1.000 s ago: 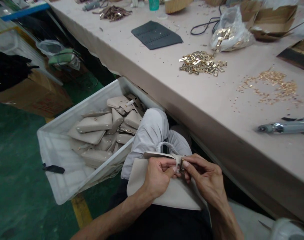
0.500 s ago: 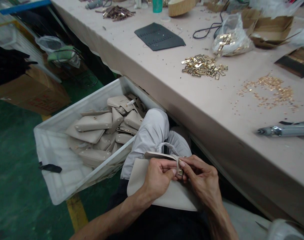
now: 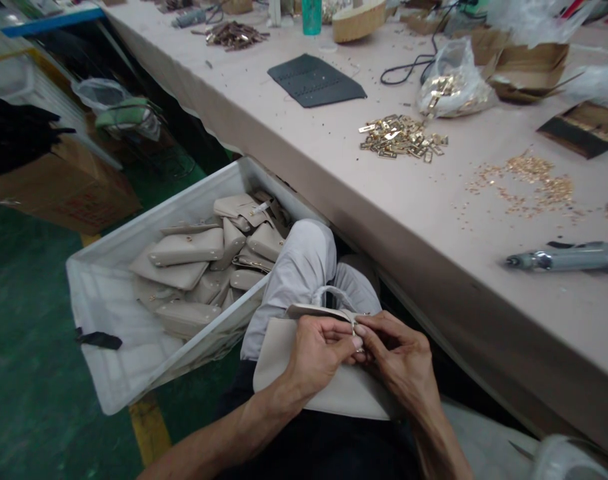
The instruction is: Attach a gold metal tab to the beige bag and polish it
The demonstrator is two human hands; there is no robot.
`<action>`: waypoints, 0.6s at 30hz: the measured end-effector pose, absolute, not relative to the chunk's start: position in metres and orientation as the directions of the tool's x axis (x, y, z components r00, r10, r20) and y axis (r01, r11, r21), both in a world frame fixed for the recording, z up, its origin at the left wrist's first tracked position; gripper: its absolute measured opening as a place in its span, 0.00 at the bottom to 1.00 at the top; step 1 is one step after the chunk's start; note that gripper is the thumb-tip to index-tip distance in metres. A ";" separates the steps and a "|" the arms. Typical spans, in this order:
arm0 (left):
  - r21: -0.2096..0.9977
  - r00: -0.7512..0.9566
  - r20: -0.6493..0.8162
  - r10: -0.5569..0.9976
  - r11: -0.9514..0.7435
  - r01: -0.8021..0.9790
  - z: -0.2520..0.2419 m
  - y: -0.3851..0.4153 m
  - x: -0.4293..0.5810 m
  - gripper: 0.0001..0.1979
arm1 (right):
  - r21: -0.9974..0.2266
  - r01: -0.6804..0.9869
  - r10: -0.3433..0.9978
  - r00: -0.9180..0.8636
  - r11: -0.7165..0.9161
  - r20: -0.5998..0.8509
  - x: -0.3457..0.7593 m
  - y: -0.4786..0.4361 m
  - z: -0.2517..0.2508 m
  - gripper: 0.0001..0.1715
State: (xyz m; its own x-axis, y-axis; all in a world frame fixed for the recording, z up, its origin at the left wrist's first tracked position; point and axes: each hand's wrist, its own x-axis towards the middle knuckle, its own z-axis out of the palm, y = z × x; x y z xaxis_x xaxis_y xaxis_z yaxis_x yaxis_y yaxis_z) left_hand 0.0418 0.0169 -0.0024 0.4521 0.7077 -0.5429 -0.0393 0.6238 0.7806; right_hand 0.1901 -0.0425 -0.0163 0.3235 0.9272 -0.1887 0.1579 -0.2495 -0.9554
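Observation:
Across my lap lies a beige handbag [image 3: 341,398], its flap [image 3: 317,311] lifted and a wrapped handle [image 3: 334,291] standing behind it. My left hand [image 3: 315,357] is closed, pinching the flap's edge between thumb and fingers. Against that same edge is a small shiny metal fitting [image 3: 355,328], partly hidden by fingertips. My right hand [image 3: 403,355] is closed too, thumb and fingers pressed on the fitting from the right side. The fingertips of both hands nearly meet there.
Left of my knee, a white crate [image 3: 129,373] holds several beige bags [image 3: 187,247]. On the table [image 3: 304,143] are gold metal plates [image 3: 401,138], tiny gold pieces [image 3: 534,183], a grey power screwdriver [image 3: 567,257], a dark perforated sheet [image 3: 317,81] and a plastic bag of fittings [image 3: 454,83].
The metal fitting at the flap's edge has turned, now showing a narrower, brighter side. My right fingers have shifted slightly left; the handbag stays in place. The view has moved slightly.

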 end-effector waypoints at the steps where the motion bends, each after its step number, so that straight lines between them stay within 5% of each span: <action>1: 0.768 0.437 -0.561 0.704 0.639 -0.043 -0.002 0.016 0.043 0.15 | -0.956 0.184 0.932 0.323 -0.230 -0.162 0.190 -0.043 -0.016 0.13; 5: 0.738 0.336 -0.615 0.714 0.671 -0.076 0.000 0.015 0.047 0.11 | -0.932 0.362 0.949 0.294 -0.001 0.113 0.189 -0.049 -0.010 0.11; 8: 0.738 0.287 -0.615 0.734 0.665 -0.119 0.002 0.014 0.049 0.10 | -0.873 0.453 0.953 0.142 0.179 0.269 0.193 -0.055 -0.007 0.20; 12: 0.731 0.290 -0.610 0.738 0.665 -0.152 0.003 0.015 0.051 0.10 | -0.810 0.505 0.939 -0.004 0.298 0.344 0.197 -0.059 -0.009 0.28; 18: 0.743 0.351 -0.609 0.711 0.667 -0.060 0.015 0.013 0.051 0.09 | -0.814 0.470 0.911 0.050 0.340 0.409 0.202 -0.050 -0.010 0.28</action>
